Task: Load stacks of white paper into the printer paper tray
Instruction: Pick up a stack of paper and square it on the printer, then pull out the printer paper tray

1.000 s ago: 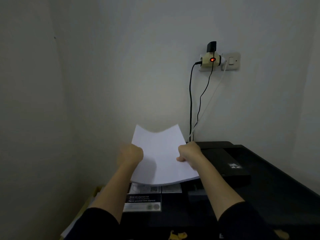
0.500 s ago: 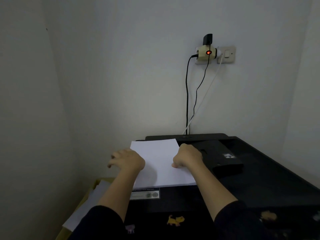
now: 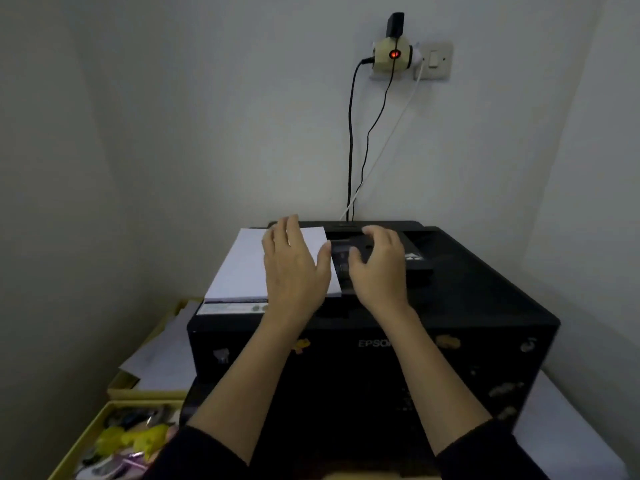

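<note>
paper: we are seeing the paper (image 3: 249, 268) lying flat on the top of the printer (image 3: 450, 306), at its left rear corner, the left edge of the stack along the printer's left edge.
reason: we are judging that it is resting here so both hands can be free for opening the feed part at the rear.
axis: its long axis is running from the front edge to the rear edge; the far short edge is pointing at the wall.
left hand (image 3: 294, 268): fingers spread and released, hovering over the right half of the paper, gripping nothing.
right hand (image 3: 379, 265): fingers curled loosely over the black flap (image 3: 415, 258); we cannot tell if they are touching it.
</note>
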Demonstrator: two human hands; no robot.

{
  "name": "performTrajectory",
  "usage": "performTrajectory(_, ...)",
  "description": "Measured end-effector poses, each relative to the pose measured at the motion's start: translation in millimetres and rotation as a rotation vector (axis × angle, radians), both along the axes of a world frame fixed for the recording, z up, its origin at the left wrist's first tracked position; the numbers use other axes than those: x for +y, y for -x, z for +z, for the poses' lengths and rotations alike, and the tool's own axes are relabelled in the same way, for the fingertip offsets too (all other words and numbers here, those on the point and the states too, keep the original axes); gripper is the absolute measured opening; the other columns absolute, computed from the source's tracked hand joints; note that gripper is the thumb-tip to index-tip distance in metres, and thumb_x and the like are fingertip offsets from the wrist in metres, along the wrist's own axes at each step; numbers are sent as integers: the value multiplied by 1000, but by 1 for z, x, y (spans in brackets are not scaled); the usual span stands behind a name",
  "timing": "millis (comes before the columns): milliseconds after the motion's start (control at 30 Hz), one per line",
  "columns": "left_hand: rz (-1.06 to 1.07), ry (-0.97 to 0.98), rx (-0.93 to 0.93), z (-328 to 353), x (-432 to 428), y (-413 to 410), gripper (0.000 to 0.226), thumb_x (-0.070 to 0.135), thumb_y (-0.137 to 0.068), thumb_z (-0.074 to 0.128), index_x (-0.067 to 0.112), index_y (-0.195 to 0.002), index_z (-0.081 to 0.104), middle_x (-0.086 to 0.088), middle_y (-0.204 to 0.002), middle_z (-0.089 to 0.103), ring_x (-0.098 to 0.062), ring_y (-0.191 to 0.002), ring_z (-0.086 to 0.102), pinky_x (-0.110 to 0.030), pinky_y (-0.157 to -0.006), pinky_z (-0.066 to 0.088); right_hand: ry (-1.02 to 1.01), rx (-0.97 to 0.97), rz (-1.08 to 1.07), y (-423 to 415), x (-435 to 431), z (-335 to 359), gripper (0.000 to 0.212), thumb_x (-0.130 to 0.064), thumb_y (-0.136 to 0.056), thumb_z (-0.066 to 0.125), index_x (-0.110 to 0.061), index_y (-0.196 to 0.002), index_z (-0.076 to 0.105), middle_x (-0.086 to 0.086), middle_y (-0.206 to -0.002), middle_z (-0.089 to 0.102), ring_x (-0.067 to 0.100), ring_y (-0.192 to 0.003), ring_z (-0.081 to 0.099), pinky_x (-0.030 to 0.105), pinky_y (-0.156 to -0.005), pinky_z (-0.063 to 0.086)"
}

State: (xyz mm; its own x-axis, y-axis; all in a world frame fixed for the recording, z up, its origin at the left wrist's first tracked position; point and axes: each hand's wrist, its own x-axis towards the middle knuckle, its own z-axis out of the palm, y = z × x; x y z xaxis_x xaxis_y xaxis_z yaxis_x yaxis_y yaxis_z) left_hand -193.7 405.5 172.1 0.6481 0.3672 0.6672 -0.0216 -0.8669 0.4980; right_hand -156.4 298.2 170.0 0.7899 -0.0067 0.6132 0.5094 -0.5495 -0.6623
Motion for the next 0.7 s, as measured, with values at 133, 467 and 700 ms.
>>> performTrajectory(133, -40, 55, -49, -47, -45, 37, 66, 46, -90, 42, 6, -142, 35, -10, -151, 33, -25, -142, 21, -37, -115, 26, -81, -167, -146, 39, -35, -48, 29, -6, -87, 59, -1, -116, 61, 12, -117, 62, 24, -112, 54, 20, -91, 41)
performTrajectory(467, 65, 373, 295, -194, -95, 97, 55, 49, -92, 44, 8, -128, 48, -8, -137, 42, -23, -127, 33, -36, -105, 36, -400, 399, -207, 95, -83, -179, 29, -13, -94, 55, -7, -122, 55, 4, -116, 59, 19, -112, 56, 27, -91, 45)
performTrajectory(700, 19, 1734, 475, -216, -79, 72, 91, 69, -83, 44, 6, -147, 29, -16, -148, 40, -34, -134, 40, -48, -106, 38, -1192, 1258, -66, 76, -88, -213, 64, -44, -86, 63, -1, -131, 47, 24, -129, 54, 37, -121, 53, 48, -97, 48)
